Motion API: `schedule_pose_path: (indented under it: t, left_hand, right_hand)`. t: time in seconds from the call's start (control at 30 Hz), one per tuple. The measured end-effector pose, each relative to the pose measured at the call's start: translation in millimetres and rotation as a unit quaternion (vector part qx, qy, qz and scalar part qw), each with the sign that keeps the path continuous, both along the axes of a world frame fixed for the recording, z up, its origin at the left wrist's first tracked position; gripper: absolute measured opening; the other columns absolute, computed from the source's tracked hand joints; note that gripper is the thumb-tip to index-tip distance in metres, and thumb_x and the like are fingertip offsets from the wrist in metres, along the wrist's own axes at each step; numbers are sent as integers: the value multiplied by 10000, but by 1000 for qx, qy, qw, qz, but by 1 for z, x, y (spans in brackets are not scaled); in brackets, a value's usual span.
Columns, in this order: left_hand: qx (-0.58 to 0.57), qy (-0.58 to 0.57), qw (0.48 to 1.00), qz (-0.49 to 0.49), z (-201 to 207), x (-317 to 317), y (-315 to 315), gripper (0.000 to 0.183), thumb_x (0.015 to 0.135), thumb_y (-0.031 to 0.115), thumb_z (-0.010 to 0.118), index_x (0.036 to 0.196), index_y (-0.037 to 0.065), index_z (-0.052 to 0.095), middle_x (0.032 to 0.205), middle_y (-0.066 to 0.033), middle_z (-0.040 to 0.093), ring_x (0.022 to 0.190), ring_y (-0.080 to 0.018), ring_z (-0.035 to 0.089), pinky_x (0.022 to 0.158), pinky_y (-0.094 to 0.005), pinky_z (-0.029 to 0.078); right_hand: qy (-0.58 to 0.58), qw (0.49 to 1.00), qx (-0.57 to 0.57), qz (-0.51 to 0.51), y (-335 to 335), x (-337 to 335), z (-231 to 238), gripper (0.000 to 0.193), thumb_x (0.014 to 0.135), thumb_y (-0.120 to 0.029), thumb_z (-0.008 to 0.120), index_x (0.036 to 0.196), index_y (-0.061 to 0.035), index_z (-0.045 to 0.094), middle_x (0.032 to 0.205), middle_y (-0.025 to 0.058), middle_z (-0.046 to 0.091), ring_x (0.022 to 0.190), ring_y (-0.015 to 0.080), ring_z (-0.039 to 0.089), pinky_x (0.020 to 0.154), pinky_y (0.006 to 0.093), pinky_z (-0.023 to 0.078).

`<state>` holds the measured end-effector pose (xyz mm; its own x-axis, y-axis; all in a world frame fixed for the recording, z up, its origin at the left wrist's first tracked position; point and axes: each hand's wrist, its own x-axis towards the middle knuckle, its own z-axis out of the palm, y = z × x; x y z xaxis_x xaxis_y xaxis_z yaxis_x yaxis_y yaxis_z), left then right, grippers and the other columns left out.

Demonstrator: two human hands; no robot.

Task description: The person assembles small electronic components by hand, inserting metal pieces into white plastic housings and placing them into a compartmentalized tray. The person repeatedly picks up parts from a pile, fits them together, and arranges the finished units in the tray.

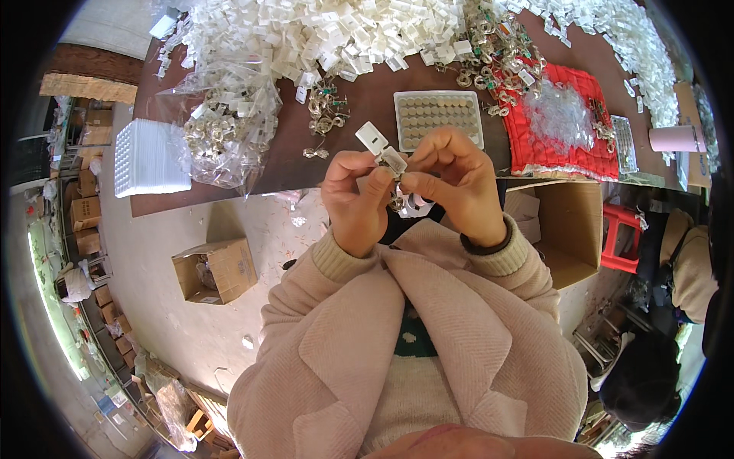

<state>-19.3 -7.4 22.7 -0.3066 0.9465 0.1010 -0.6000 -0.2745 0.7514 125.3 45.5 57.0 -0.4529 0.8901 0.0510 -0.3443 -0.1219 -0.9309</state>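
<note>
Above the table's near edge, both hands work on a small white plastic battery case. Its flat white cover stands open, tilted up and to the left. My left hand pinches the case between thumb and fingers. From the other side, my right hand is closed with thumb and forefinger tips against the case; a smaller piece between them cannot be made out. A thin coil of wire hangs below the case. Just beyond the hands lies a white tray with rows of round silvery button cells.
White plastic cases are heaped across the back of the table. Wire coils lie nearer. A clear bag and stacked white trays stand left; a red cloth lies right. Cardboard boxes and a red stool are below.
</note>
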Motion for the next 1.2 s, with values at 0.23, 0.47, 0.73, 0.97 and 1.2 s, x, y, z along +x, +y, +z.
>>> schedule_pose_path:
  t: [0.23,0.47,0.73,0.97,1.2]
  left_hand:
    - [-41,-14,999,-20,-12,-2,1,188,945,10,661,1101,40,561,962,-101,689,812,-104,650,641,-209,503]
    - [-109,-74,988,-76,-26,-17,7,200,965,35,638,1147,43,557,1011,-113,697,818,-142,686,468,-172,395]
    - [-133,-63,984,-101,-40,-11,6,182,991,83,610,1157,20,570,1068,-173,697,773,-129,666,403,-150,342]
    - [-139,-58,981,-119,-39,-11,6,196,990,82,611,1170,13,573,1085,-188,702,783,-133,670,402,-150,350]
    - [-140,-110,973,-144,-39,-9,8,223,979,79,638,1178,-9,588,1061,-152,707,831,-142,692,440,-150,354]
  right_hand:
    - [-212,925,286,-133,-15,-5,-13,297,786,39,759,1070,-47,735,970,106,713,857,212,680,772,315,540]
    - [-354,858,296,-224,16,36,-27,215,835,35,712,1034,-43,728,945,132,706,802,272,685,690,321,541]
    - [-406,812,358,-218,29,47,-57,191,815,40,739,990,-36,747,920,110,705,813,230,685,695,306,548]
    - [-444,787,378,-201,31,32,-64,191,798,12,751,976,-60,744,902,107,694,809,279,684,692,353,551]
    - [-448,806,346,-173,31,23,-44,164,800,0,742,949,-57,708,931,106,677,796,286,674,686,348,548]
